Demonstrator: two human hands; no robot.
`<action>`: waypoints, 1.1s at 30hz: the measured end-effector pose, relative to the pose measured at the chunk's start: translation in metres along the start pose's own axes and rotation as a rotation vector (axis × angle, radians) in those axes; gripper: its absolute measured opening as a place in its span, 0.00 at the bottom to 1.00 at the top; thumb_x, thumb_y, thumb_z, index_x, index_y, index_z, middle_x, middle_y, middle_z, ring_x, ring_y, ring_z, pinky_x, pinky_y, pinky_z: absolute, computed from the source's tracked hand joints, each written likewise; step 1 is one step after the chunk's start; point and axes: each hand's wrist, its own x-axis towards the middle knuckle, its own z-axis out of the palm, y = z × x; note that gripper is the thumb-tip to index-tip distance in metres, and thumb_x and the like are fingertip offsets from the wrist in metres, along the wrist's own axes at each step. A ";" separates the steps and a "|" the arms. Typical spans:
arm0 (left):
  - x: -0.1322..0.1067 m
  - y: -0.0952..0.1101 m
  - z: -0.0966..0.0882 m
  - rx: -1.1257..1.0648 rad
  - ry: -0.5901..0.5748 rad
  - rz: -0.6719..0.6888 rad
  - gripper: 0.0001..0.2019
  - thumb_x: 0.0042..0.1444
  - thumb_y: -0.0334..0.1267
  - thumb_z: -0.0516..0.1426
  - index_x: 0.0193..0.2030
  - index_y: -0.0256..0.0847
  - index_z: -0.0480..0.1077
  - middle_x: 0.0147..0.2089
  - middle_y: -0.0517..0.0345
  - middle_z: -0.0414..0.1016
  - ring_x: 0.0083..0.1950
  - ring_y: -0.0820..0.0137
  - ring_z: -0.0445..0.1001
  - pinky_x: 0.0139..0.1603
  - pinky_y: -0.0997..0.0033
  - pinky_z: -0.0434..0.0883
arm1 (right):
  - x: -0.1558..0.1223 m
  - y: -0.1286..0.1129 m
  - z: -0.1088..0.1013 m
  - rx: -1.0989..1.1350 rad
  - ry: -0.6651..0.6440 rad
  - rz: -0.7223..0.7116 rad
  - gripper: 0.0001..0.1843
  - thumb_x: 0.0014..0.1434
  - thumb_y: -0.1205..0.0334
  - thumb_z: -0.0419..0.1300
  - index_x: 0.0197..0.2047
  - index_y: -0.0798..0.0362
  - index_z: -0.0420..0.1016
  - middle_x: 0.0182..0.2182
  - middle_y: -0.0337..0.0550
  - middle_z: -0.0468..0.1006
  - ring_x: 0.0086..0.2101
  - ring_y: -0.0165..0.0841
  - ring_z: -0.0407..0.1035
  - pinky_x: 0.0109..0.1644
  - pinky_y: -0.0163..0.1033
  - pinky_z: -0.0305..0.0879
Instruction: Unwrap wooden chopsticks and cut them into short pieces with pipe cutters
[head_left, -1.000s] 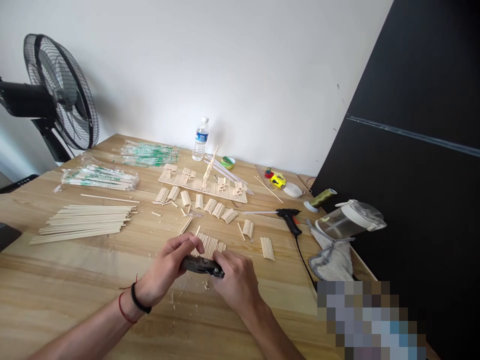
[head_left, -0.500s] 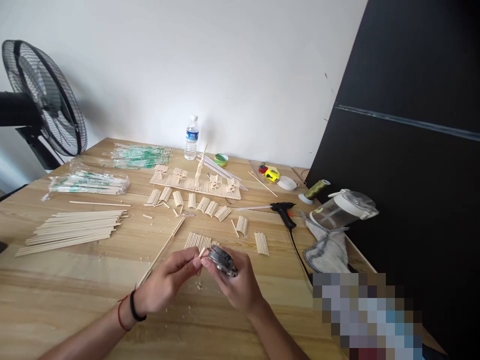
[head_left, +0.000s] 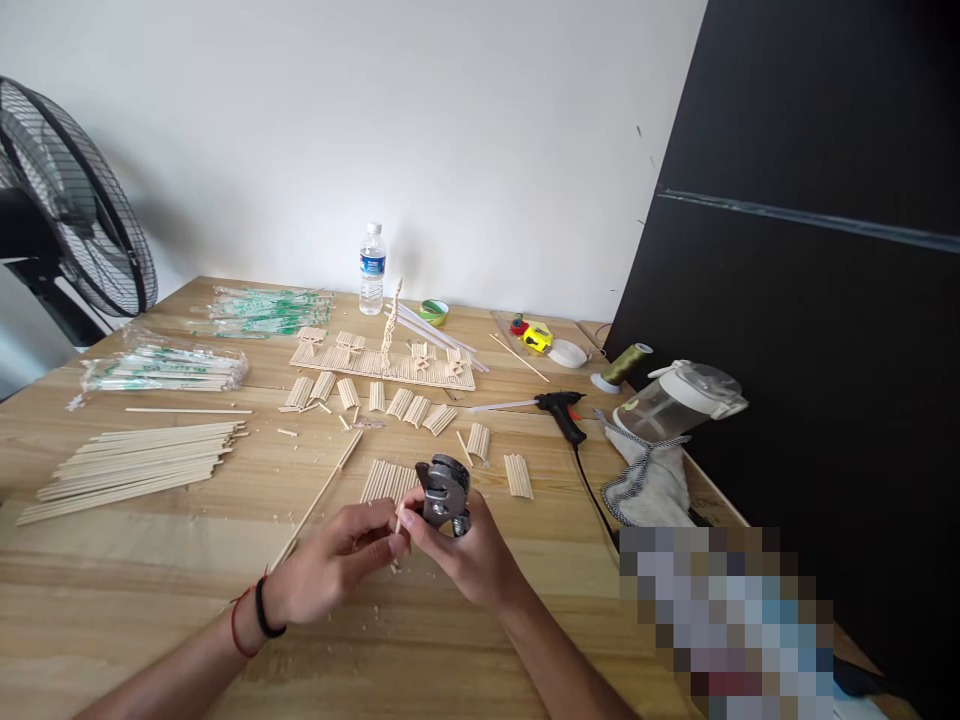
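Observation:
Near the front middle of the table, my left hand (head_left: 330,562) pinches a short wooden stick (head_left: 399,518) between thumb and fingers. My right hand (head_left: 469,550) is wrapped round a dark metal hand cutter (head_left: 445,488), its rounded head pointing up and its handles hidden in the palm. The right thumb and forefinger tips also touch the short stick. Just beyond my fingers lies a flat panel of joined sticks (head_left: 388,480), partly covered by my hands. A long stick (head_left: 319,500) rests on the table beside my left wrist.
Behind the small panels (head_left: 401,403) stands a stick model (head_left: 382,368) with a thin tower. Loose sticks (head_left: 135,460) and bagged sticks (head_left: 165,368) lie left. On the right are a glue gun (head_left: 562,412), thread spool (head_left: 628,365), clear jug (head_left: 667,405) and cloth (head_left: 652,480).
The cutter has turned upright in my right hand, its head lifting away from the stick. Both hands now meet on the short stick. The view has shifted slightly right.

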 end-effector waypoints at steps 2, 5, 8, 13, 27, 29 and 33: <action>-0.002 -0.005 -0.005 -0.008 0.065 0.012 0.07 0.68 0.41 0.53 0.42 0.41 0.70 0.37 0.59 0.67 0.39 0.67 0.64 0.42 0.68 0.63 | 0.000 0.002 -0.006 -0.030 0.074 0.017 0.12 0.64 0.54 0.62 0.32 0.53 0.76 0.24 0.37 0.73 0.26 0.31 0.66 0.31 0.35 0.64; -0.001 -0.018 -0.023 -0.008 0.283 0.092 0.07 0.67 0.33 0.49 0.46 0.42 0.68 0.40 0.58 0.66 0.42 0.67 0.64 0.46 0.67 0.64 | 0.003 0.008 -0.020 -0.039 0.215 0.048 0.14 0.64 0.52 0.62 0.32 0.53 0.75 0.22 0.35 0.69 0.24 0.30 0.61 0.29 0.35 0.59; 0.006 -0.036 -0.042 0.006 0.433 0.180 0.11 0.62 0.28 0.50 0.48 0.43 0.67 0.42 0.57 0.66 0.42 0.67 0.64 0.48 0.67 0.65 | 0.006 0.014 -0.034 -0.005 0.343 0.076 0.14 0.63 0.51 0.63 0.32 0.52 0.73 0.22 0.35 0.68 0.25 0.31 0.62 0.30 0.36 0.59; 0.018 -0.056 -0.050 0.039 0.400 0.230 0.20 0.56 0.25 0.53 0.55 0.45 0.65 0.53 0.52 0.69 0.59 0.61 0.68 0.64 0.58 0.66 | 0.009 0.020 -0.039 0.021 0.424 0.094 0.15 0.63 0.51 0.62 0.30 0.51 0.71 0.21 0.35 0.68 0.25 0.32 0.63 0.32 0.37 0.60; -0.005 -0.036 -0.052 0.856 0.183 0.184 0.34 0.55 0.21 0.53 0.69 0.44 0.55 0.64 0.42 0.63 0.66 0.52 0.67 0.68 0.40 0.68 | 0.013 0.021 -0.049 -0.148 0.442 0.188 0.15 0.59 0.49 0.61 0.31 0.51 0.71 0.21 0.35 0.68 0.26 0.33 0.64 0.33 0.38 0.60; -0.005 -0.037 -0.052 0.889 0.181 0.157 0.34 0.56 0.21 0.53 0.68 0.44 0.55 0.63 0.43 0.65 0.65 0.53 0.67 0.67 0.41 0.69 | 0.014 0.022 -0.049 -0.162 0.441 0.200 0.15 0.59 0.49 0.61 0.30 0.51 0.70 0.21 0.35 0.68 0.26 0.33 0.64 0.33 0.38 0.59; -0.003 -0.036 -0.055 0.894 0.163 0.125 0.32 0.55 0.19 0.52 0.66 0.45 0.57 0.60 0.45 0.69 0.60 0.56 0.72 0.63 0.47 0.73 | 0.014 0.023 -0.047 -0.192 0.425 0.221 0.15 0.59 0.48 0.60 0.29 0.51 0.69 0.21 0.35 0.68 0.26 0.33 0.63 0.32 0.38 0.58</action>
